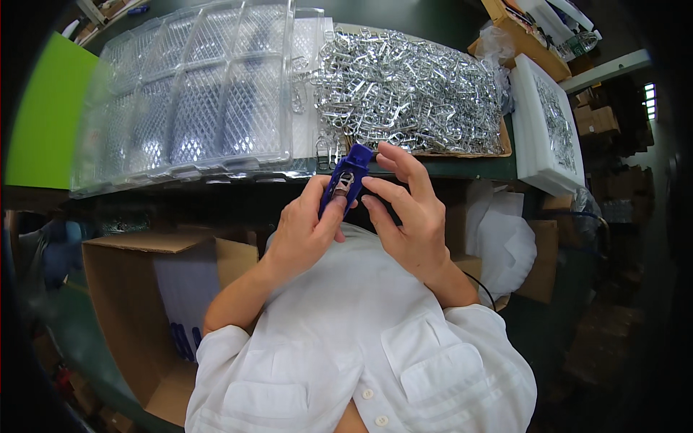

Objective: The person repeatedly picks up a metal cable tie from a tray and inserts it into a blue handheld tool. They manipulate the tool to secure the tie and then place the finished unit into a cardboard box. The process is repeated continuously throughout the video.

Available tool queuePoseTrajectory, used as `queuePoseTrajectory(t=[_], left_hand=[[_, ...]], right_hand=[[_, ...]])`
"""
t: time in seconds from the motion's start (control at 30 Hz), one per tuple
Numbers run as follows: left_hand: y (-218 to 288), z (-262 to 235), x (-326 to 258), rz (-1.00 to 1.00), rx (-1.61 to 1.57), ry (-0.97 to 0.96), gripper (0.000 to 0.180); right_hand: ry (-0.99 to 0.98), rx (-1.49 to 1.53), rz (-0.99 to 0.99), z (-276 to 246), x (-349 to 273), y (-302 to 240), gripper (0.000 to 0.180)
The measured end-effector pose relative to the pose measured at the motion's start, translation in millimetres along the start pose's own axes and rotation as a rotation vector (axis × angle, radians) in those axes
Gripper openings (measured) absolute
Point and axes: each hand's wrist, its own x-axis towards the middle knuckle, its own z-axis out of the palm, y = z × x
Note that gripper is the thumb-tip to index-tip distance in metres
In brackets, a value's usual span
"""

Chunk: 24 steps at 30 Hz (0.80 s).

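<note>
In my left hand (299, 227) is a long dark-blue plastic piece (359, 159), tilted upward to the right. A small shiny metal clip (346, 181) lies on its face, with my left thumb pressed at the clip's lower end. My right hand (415, 216) is just right of the blue piece, fingers apart and bent. Its index fingertip is at the blue piece's edge; whether it touches I cannot tell. Just beyond both hands, a heap of silvery metal clips (404, 94) fills a shallow cardboard tray (507, 141) on the bench.
Clear plastic compartment trays (198, 108) stand stacked at the left, beside a bright green panel (40, 123). A white foam box (533, 148) with more metal pieces is at the right. Below the bench are an open cardboard box (119, 310) at left and white foam sheeting (505, 252) at right.
</note>
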Motion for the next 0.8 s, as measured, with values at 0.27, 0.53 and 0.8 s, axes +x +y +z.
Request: queuePoseTrajectory(t=[0.27,0.53,0.8], left_hand=[[-3.8,0.3,6.0,-0.052,-0.053,0.013,0.022],[1.1,9.8,10.9,-0.215,-0.292,0.038,0.021],[-2.2,18.2,9.3,-0.185,-0.323,-0.084,0.016]], right_hand=[[0.000,-0.028,0.022,5.3,5.1,5.4,0.025],[0.007,0.115,0.115,7.7,-4.8,21.1,0.026],[-0.024,0.239,0.164,-16.0,-20.8,32.3,0.027]])
